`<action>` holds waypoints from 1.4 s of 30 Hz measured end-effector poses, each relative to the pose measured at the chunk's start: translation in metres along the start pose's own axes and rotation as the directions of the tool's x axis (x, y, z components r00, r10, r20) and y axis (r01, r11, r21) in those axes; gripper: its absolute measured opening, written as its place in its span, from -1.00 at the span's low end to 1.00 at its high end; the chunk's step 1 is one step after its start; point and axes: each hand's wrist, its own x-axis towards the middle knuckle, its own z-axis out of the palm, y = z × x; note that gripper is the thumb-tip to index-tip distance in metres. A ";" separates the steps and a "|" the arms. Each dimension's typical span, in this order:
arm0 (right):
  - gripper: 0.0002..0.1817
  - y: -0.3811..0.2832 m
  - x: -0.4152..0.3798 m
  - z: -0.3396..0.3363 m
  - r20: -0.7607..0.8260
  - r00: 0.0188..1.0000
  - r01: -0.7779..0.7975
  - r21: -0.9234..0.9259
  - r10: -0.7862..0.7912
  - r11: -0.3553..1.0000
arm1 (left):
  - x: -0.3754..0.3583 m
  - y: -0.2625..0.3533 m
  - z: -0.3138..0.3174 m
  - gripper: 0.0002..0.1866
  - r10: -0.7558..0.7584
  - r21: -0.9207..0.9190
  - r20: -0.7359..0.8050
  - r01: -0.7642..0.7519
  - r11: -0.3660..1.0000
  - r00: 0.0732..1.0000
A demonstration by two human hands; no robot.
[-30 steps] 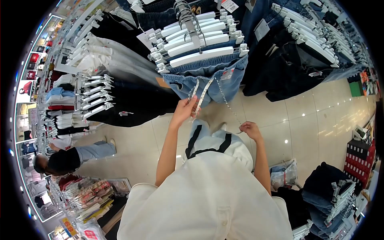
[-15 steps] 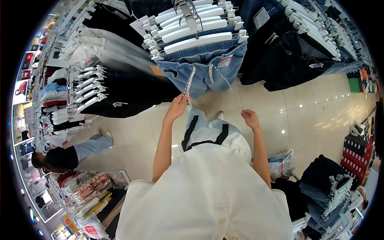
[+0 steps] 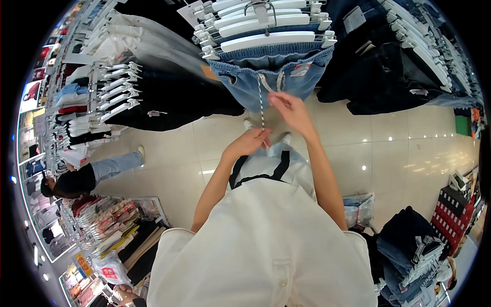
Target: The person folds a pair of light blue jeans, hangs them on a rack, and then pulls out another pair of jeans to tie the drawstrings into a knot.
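Observation:
A pair of light blue denim shorts (image 3: 240,92) with an elastic waist hangs from a white clip hanger (image 3: 268,41) in front of me. My left hand (image 3: 250,142) is closed on the lower end of one black-and-white drawstring cord (image 3: 262,110), which runs taut down from the waistband. Higher up and to the right, my right hand (image 3: 292,113) has its fingers pinched at the other cord, just below the waistband; its fingertips partly hide that cord. A red-and-white tag (image 3: 300,69) sits on the waistband's right side.
Dark trousers (image 3: 174,105) hang at left, and black garments (image 3: 388,77) at right. A person in a black top (image 3: 76,181) is at far left. Plastic-wrapped clothes (image 3: 359,209) lie on the floor at lower right, near stacked boxes (image 3: 450,217).
My right hand has risen from my side to the shorts' drawstring. My left hand has moved right and lower, drawing its cord straight. The hanging shorts appear further right in view.

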 end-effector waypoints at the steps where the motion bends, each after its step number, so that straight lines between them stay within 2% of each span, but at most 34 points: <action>1: -0.73 -0.009 0.010 0.009 -0.034 0.999 0.018 -0.019 -0.019 1.000 | -0.001 0.007 0.004 -0.58 -0.007 0.002 -0.004 0.007 1.000 1.000; 2: -0.73 -0.019 0.019 0.018 -0.030 0.999 0.019 -0.012 -0.020 1.000 | -0.002 0.015 0.007 -0.57 0.014 0.076 0.011 -0.015 0.997 1.000; 4: -0.75 -0.032 0.033 0.028 -0.036 0.986 -0.136 0.381 0.162 0.915 | -0.004 0.029 0.008 -0.54 0.051 0.202 0.023 -0.055 0.978 0.998; 5: -0.75 -0.036 0.037 0.027 -0.033 0.986 -0.136 0.383 0.161 0.914 | -0.006 0.035 0.004 -0.54 0.049 0.204 0.019 -0.052 0.978 0.999; 7: -0.77 -0.036 0.043 0.017 -0.084 0.982 -0.146 0.231 0.170 0.962 | -0.015 0.059 -0.009 -0.51 0.166 0.442 -0.056 -0.124 0.888 0.985; 8: -0.76 -0.029 0.047 0.014 -0.166 0.977 -0.118 0.086 0.131 0.989 | -0.015 0.064 -0.018 -0.51 0.167 0.442 -0.057 -0.125 0.888 0.984; 9: -0.76 -0.028 0.049 0.009 -0.166 0.978 -0.117 0.086 0.130 0.989 | -0.013 0.069 -0.031 -0.49 0.235 0.389 -0.177 -0.152 0.909 0.956; 10: -0.75 -0.028 0.049 0.006 -0.183 0.982 -0.051 -0.072 0.037 0.996 | -0.008 0.072 -0.043 -0.47 0.292 0.339 -0.297 -0.185 0.922 0.909; 11: -0.74 -0.027 0.049 0.003 -0.185 0.981 0.013 -0.230 -0.057 0.973 | 0.002 0.075 -0.053 -0.47 0.293 0.339 -0.298 -0.186 0.922 0.909; 13: -0.74 -0.035 0.045 0.003 -0.184 0.979 0.037 -0.278 -0.091 0.960 | 0.023 0.082 -0.073 -0.45 0.238 0.017 -0.495 -0.264 0.964 0.835; 14: -0.73 -0.041 0.043 0.003 -0.183 0.975 0.059 -0.325 -0.124 0.944 | 0.032 0.085 -0.077 -0.45 0.239 0.019 -0.495 -0.265 0.964 0.835; 16: -0.74 -0.053 0.039 0.006 -0.188 0.973 0.063 -0.336 -0.133 0.940 | 0.047 0.095 -0.076 -0.52 0.122 -0.180 -0.551 -0.260 0.949 0.826; 17: -0.75 -0.057 0.035 0.006 -0.191 0.972 0.063 -0.345 -0.136 0.936 | 0.051 0.097 -0.072 -0.52 0.126 -0.180 -0.542 -0.261 0.948 0.831; 19: -0.75 -0.061 0.032 0.003 -0.205 0.968 0.061 -0.371 -0.146 0.926 | 0.055 0.108 -0.064 -0.51 0.101 -0.211 -0.628 -0.295 0.932 0.771; 21: -0.76 -0.066 0.028 0.000 -0.216 0.964 0.056 -0.395 -0.152 0.917 | 0.058 0.113 -0.060 -0.57 0.089 -0.196 -0.625 -0.267 0.944 0.775; 24: -0.79 -0.069 0.023 -0.003 -0.197 0.973 0.033 -0.408 -0.123 0.912 | 0.062 0.111 -0.056 -0.62 0.000 -0.307 -0.594 -0.226 0.924 0.804; 26: -0.77 -0.064 0.025 -0.004 -0.212 0.954 0.110 -0.408 -0.211 0.906 | 0.065 0.113 -0.055 -0.69 -0.030 -0.433 -0.611 -0.302 0.849 0.791; 29: -0.78 -0.065 0.022 -0.006 -0.255 0.945 0.077 -0.436 -0.205 0.897 | 0.069 0.110 -0.057 -0.71 -0.073 -0.480 -0.624 -0.307 0.822 0.778; 33: -0.78 -0.070 0.022 -0.006 -0.243 0.952 0.054 -0.470 -0.188 0.881 | 0.068 0.118 -0.055 -0.73 -0.115 -0.492 -0.666 -0.319 0.810 0.737; 35: -0.78 -0.072 0.022 -0.008 -0.267 0.930 0.087 -0.505 -0.251 0.859 | 0.070 0.116 -0.059 -0.72 -0.097 -0.484 -0.676 -0.340 0.807 0.731; 39: -0.77 -0.076 0.017 -0.011 -0.274 0.923 0.075 -0.562 -0.270 0.824 | 0.071 0.115 -0.064 -0.71 -0.108 -0.483 -0.677 -0.328 0.812 0.728; 42: -0.78 -0.079 0.014 -0.010 -0.262 0.937 0.041 -0.571 -0.230 0.820 | 0.069 0.113 -0.065 -0.70 -0.086 -0.453 -0.705 -0.353 0.819 0.704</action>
